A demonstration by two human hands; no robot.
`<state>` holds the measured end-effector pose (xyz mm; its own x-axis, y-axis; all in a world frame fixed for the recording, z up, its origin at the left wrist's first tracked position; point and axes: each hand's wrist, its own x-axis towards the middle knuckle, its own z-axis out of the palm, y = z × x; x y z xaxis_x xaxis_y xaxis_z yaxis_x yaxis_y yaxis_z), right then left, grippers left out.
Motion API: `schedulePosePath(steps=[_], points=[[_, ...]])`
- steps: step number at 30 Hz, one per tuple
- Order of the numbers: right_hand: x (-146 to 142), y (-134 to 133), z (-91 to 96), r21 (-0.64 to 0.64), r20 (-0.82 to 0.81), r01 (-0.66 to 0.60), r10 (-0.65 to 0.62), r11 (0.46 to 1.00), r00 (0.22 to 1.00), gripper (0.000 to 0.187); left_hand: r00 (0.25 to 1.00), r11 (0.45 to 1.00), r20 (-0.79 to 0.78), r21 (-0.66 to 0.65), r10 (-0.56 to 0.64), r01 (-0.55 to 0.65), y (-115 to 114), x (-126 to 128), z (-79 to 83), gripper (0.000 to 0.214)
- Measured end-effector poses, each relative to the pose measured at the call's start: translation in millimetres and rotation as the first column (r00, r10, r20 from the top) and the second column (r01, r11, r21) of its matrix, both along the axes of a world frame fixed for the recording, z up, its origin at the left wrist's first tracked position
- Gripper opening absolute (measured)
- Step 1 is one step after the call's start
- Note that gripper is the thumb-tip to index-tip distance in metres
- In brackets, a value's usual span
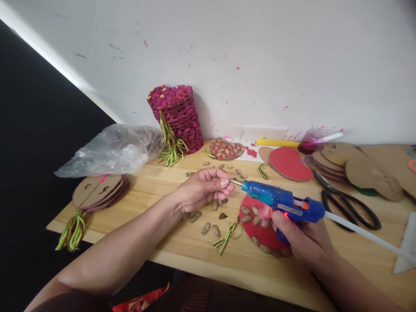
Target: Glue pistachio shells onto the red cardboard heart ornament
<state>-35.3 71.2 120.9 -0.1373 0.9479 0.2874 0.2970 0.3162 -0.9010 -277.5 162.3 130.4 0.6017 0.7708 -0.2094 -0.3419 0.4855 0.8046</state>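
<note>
My right hand point(303, 238) grips a blue glue gun point(276, 199), whose lit red spot shows by the thumb. Its metal nozzle points left and meets the fingertips of my left hand point(204, 188), which are pinched together. Whatever small piece lies between those fingers is mostly hidden. Below the glue gun is a red round disc point(248, 207) with peanut shells point(255, 220) on it, partly covered by my right hand. A green-and-black tassel point(227, 238) hangs off its left side. Loose peanut shells point(206, 228) are scattered on the table beneath my left hand.
At the back stands a magenta stack of discs point(178, 117). A plastic bag point(110, 149) and brown cardboard discs point(97, 190) lie left. To the right are black scissors point(351, 203), a red cardboard shape point(289, 164), more cardboard point(373, 173) and a cup of dark red liquid point(310, 141).
</note>
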Motion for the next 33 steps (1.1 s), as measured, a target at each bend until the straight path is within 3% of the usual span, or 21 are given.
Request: schedulePosePath(steps=[15,33], points=[[-0.3,1.8,0.6,-0.033,-0.007,-0.009,0.009,0.999,1.0,0.017,1.0,1.0,-0.01,-0.008,-0.004,0.003,-1.0,0.6,1.8,0.03],[-1.5,2.5,5.5,0.025,0.04,-0.024,0.023,0.999,0.999,0.018,1.0,0.999,-0.012,-0.032,0.006,-0.006,-0.2,0.8,1.2,0.028]])
